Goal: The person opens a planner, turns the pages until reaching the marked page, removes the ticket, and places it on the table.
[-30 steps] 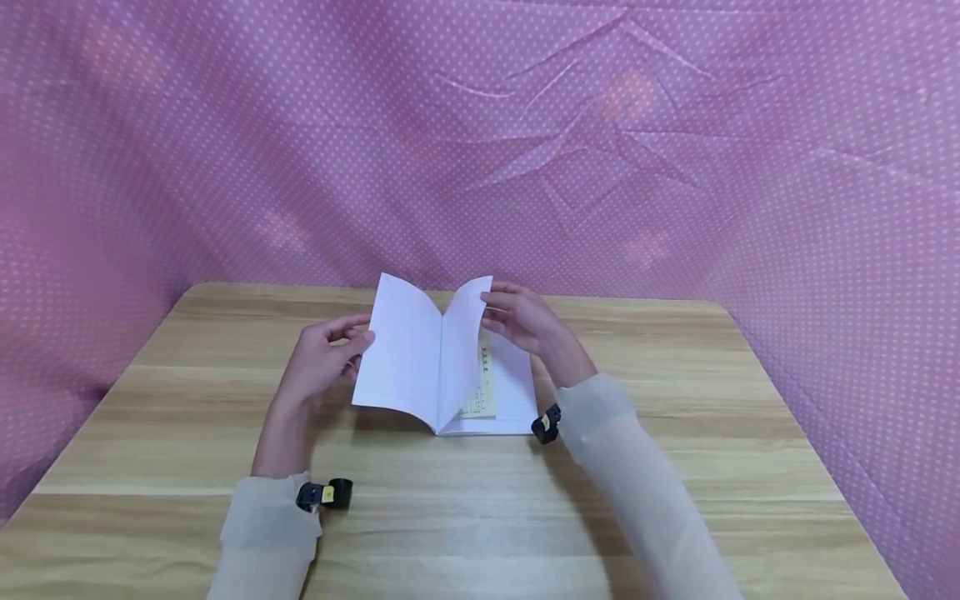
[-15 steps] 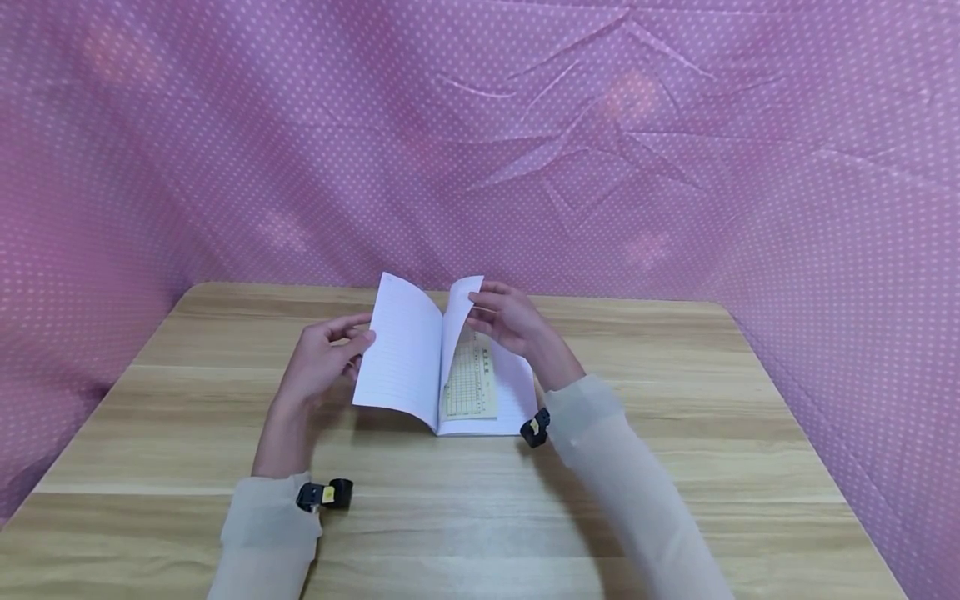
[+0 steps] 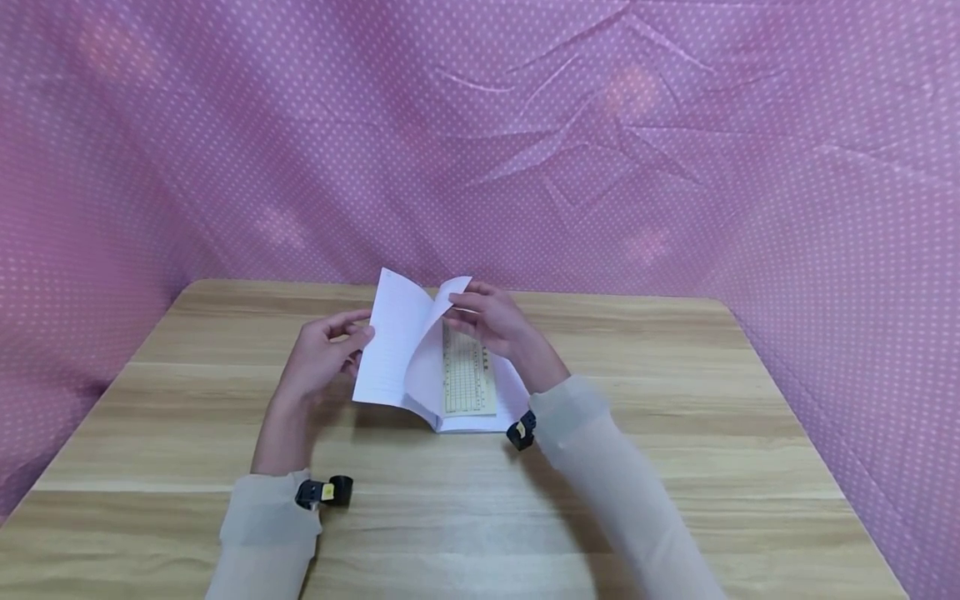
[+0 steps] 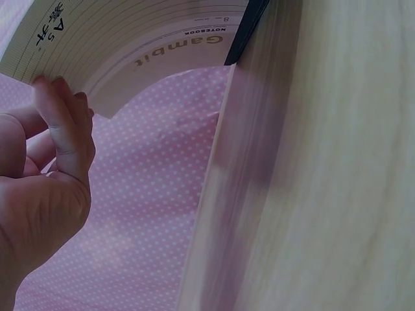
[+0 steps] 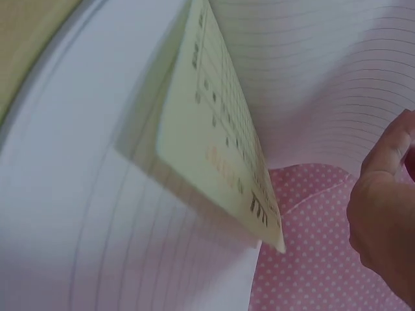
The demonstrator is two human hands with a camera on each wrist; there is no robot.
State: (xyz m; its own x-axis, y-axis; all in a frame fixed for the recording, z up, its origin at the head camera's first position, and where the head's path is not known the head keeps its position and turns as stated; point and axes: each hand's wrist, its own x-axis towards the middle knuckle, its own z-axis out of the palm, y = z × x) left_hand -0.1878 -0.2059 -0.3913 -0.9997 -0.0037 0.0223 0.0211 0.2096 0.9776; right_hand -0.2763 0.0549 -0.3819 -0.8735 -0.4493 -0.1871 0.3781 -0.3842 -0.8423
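Observation:
A lined notebook [image 3: 393, 342] stands open on the table, its left half raised. My left hand [image 3: 322, 354] pinches the outer edge of that raised half. In the left wrist view the notebook's cover [image 4: 175, 48] shows printed "Gambit" and "NOTEBOOK", with my left hand [image 4: 55, 149] at its corner. My right hand [image 3: 495, 321] holds the upper corner of a single page [image 3: 427, 358], which curls leftward. On the right-hand pages lies a pale yellow card [image 3: 467, 383] with a printed grid. The right wrist view shows this card [image 5: 217, 136] tilted up from the lined paper, with my right hand [image 5: 386, 201] at the right.
The wooden table [image 3: 420, 525] reaches out on all sides of the notebook. A pink polka-dot cloth [image 3: 480, 150] hangs behind and beside the table. Each sleeve carries a small black wrist camera [image 3: 326, 492].
My right hand has moved left with the page, bending it toward the left half and uncovering more of the yellow card. The left hand has stayed in place.

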